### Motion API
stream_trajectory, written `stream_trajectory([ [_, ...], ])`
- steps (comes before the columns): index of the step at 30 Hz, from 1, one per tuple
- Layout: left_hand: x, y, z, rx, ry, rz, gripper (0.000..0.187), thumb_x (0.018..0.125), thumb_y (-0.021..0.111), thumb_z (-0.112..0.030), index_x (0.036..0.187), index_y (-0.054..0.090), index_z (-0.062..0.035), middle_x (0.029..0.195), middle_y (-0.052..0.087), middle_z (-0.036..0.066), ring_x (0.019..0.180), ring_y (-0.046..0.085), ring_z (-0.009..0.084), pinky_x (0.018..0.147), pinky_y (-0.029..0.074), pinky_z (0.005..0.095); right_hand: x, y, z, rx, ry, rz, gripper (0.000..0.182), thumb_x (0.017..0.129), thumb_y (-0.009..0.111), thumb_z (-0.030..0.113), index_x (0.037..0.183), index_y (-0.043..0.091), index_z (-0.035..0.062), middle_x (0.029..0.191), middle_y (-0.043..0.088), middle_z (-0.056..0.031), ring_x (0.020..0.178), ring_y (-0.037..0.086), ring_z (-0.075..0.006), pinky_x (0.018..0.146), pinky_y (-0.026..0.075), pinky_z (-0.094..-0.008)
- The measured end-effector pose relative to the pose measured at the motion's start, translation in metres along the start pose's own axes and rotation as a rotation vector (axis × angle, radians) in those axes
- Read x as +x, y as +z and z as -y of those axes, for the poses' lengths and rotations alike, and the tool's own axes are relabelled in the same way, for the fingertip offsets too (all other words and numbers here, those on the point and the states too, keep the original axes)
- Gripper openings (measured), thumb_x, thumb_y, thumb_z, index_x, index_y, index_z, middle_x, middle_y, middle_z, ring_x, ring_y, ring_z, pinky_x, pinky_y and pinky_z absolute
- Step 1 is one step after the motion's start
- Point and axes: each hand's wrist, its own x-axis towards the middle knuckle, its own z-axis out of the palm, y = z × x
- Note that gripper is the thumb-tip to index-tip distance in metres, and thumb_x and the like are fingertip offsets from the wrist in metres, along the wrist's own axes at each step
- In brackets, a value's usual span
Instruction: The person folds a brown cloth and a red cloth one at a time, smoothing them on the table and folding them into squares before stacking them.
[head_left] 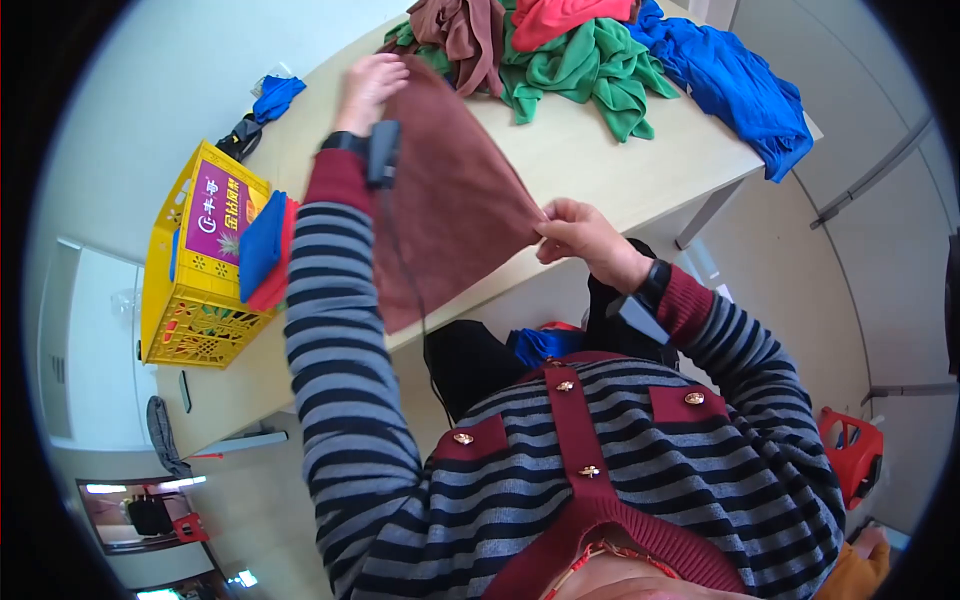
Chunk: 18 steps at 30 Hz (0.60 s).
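head view: i see my left hand (pixel 368 88) and right hand (pixel 578 235) each pinched shut on a corner of the brown cloth (pixel 450 200), stretched above the table (pixel 590 160); soft, light, limp, so corners grip best.

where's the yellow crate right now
In the head view the yellow crate sits at the left of the table, beside the person's left sleeve, with folded blue and red cloths in it.
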Motion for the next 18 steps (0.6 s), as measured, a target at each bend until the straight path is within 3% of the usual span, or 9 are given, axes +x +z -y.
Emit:
stream_trajectory([
  [1,0.013,0.026,0.034,-0.034,-0.012,0.008,0.028,0.090,0.068,-0.015,0.113,0.065,0.0009,0.102,0.068,0.008,0.094,0.067,0.0184,0.078,0.058,0.0310,0.019,-0.030,-0.023,-0.030,0.060,-0.082,0.013,0.095,0.064,0.015,0.102,0.060,0.0040,0.088,0.067,-0.0051,0.073,0.068,-0.0142,0.070,0.056,-0.0283],
  [3,-0.008,0.042,0.058,0.113,-0.158,0.012,0.029,0.096,0.064,-0.015,0.121,0.061,0.0004,0.116,0.066,0.008,0.104,0.066,0.0186,0.091,0.055,0.0336,0.024,-0.033,-0.043,-0.065,0.125,-0.174,0.014,0.095,0.064,0.015,0.102,0.060,0.0033,0.087,0.067,-0.0049,0.070,0.068,-0.0141,0.067,0.056,-0.0283],
  [6,-0.058,0.058,0.087,0.149,-0.236,0.072,0.029,0.097,0.062,-0.014,0.122,0.062,0.0002,0.115,0.067,0.007,0.103,0.066,0.0168,0.093,0.053,0.0300,0.029,-0.066,-0.061,-0.202,0.138,-0.240,0.016,0.094,0.064,0.014,0.104,0.060,0.0020,0.084,0.066,-0.0043,0.063,0.066,-0.0137,0.061,0.055,-0.0273],
  [10,-0.156,0.017,0.099,0.331,-0.129,0.046,0.023,0.096,0.062,-0.013,0.115,0.066,0.0001,0.112,0.069,0.007,0.101,0.065,0.0147,0.088,0.051,0.0264,0.026,-0.076,-0.056,-0.201,0.122,-0.268,0.016,0.094,0.063,0.012,0.106,0.059,0.0023,0.081,0.065,-0.0033,0.058,0.064,-0.0129,0.056,0.053,-0.0254],
  [13,-0.251,-0.001,0.094,0.463,-0.219,-0.111,0.021,0.094,0.064,-0.010,0.112,0.066,0.0006,0.110,0.069,0.005,0.102,0.065,0.0149,0.088,0.050,0.0267,0.029,-0.081,-0.065,-0.220,0.033,-0.290,0.015,0.095,0.062,0.011,0.106,0.059,0.0028,0.080,0.064,-0.0025,0.059,0.063,-0.0115,0.055,0.052,-0.0244],
  [15,-0.302,0.002,0.098,0.771,-0.070,-0.144,0.021,0.091,0.067,-0.006,0.111,0.065,-0.0006,0.109,0.068,0.006,0.103,0.065,0.0184,0.092,0.051,0.0297,0.030,-0.081,-0.072,-0.231,-0.007,-0.293,0.014,0.095,0.062,0.010,0.107,0.059,0.0031,0.080,0.064,-0.0021,0.059,0.063,-0.0108,0.055,0.052,-0.0239],
  [18,-0.345,0.034,0.074,0.926,0.038,-0.240,0.021,0.085,0.072,-0.007,0.105,0.067,-0.0025,0.108,0.068,0.008,0.103,0.065,0.0249,0.091,0.052,0.0350,0.022,-0.070,-0.060,-0.430,-0.146,-0.351,0.021,0.096,0.059,0.007,0.116,0.060,0.0034,0.080,0.063,-0.0011,0.061,0.061,-0.0086,0.056,0.050,-0.0217],
])
